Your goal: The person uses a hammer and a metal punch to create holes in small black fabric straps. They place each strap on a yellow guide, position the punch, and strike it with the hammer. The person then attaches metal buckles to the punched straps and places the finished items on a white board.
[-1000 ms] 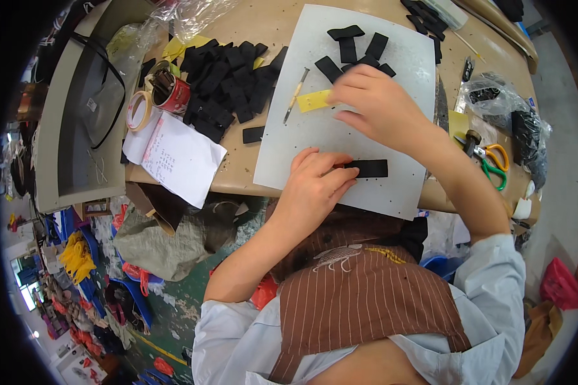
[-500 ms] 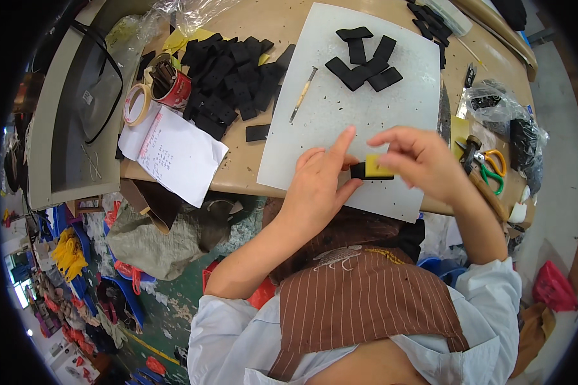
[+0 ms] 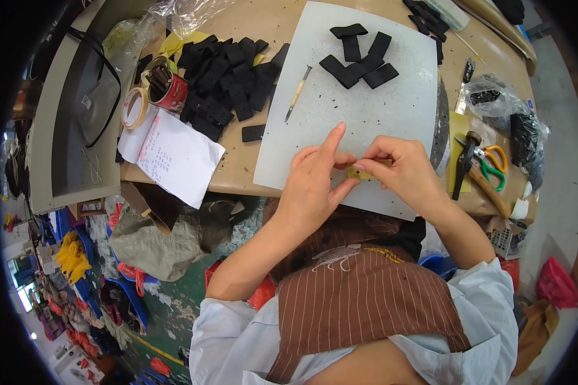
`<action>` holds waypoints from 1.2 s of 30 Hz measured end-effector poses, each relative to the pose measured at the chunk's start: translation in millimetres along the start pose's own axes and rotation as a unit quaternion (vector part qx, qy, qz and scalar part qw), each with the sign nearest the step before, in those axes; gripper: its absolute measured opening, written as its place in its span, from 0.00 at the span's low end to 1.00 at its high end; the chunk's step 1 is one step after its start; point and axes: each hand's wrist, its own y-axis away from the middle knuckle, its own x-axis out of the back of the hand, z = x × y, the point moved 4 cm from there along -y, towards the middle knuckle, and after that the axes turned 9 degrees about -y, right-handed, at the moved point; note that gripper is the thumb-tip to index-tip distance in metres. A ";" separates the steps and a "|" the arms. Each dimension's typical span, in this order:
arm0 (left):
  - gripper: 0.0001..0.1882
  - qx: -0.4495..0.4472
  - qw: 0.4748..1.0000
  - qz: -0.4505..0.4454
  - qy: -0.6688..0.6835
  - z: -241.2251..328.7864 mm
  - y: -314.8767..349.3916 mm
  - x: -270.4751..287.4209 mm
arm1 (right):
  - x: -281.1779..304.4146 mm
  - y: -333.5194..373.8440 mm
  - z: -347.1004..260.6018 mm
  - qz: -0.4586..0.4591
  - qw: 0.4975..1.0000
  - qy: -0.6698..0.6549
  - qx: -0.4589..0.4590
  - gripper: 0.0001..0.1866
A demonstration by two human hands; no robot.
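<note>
Near the front edge of a white board [image 3: 282, 154], a small yellow card piece [image 3: 361, 174] with a dark hole lies between my hands. My right hand [image 3: 410, 172] pinches the card with thumb and fingertips. At its left end, the thumb and a bent finger of my left hand [image 3: 311, 183] close on the black strip, now mostly hidden under the card; another finger points away. Farther up the board lie several folded black strips [image 3: 369, 62]. A slim tool with a pale handle [image 3: 297, 96] rests left of them.
A pile of black strips [image 3: 231, 80] lies left of the board. Nearby are a red tin [image 3: 173, 97], a tape roll [image 3: 134, 109] and a written notepad [image 3: 176, 157]. On the right are a hammer [image 3: 464, 168], orange-and-green-handled scissors [image 3: 492, 163] and a plastic bag [image 3: 494, 99].
My right hand has moved left and down with the yellow card, bringing it over the black strip and against the left fingertips. My left hand stays nearly in place.
</note>
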 end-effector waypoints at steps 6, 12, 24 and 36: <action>0.45 0.012 1.000 -0.018 -0.007 3.1 -4.3 1.6 | 44.5 12.9 4.8 0.069 0.984 0.063 0.149 0.07; 0.42 0.012 1.000 -0.020 -0.014 2.7 -4.4 0.3 | 29.1 40.1 26.4 0.063 0.942 0.160 0.289 0.11; 0.39 0.013 1.000 -0.023 0.010 1.5 -5.9 2.1 | 14.2 39.5 32.3 0.097 0.931 0.146 0.320 0.07; 0.24 0.014 0.948 0.098 -0.303 -28.5 -49.8 31.1 | 19.1 32.9 24.0 0.057 0.904 0.222 0.362 0.09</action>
